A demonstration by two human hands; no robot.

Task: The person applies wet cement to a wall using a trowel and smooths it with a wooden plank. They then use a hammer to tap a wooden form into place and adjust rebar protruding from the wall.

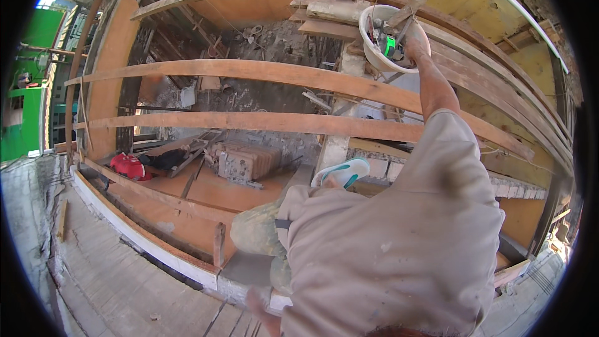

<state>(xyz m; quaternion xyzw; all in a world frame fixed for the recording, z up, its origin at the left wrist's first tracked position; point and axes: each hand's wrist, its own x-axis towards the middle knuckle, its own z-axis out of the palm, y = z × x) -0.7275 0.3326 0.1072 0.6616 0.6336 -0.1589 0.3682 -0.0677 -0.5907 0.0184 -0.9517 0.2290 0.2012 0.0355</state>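
At the upper right, my right hand [413, 45] reaches into a white bucket [373, 56] holding several tools, among them a green and black tape measure [390, 45]. Its fingers are closed near a short wooden piece [405, 9] and a metal rod; what they grip is unclear. The bucket rests among stacked boards and pale beams [337, 9]. What looks like my left hand [261, 306] is a blur at the lower edge, beside my body; its fingers are smeared.
Long timber beams [249, 72] span a lower level with rubble. A person in red [131, 165] is low down among orange boards at left. My sandalled foot [342, 173] stands by a concrete ledge [327, 153]. A green structure [28, 118] is far left; concrete [112, 262] borders the bottom.
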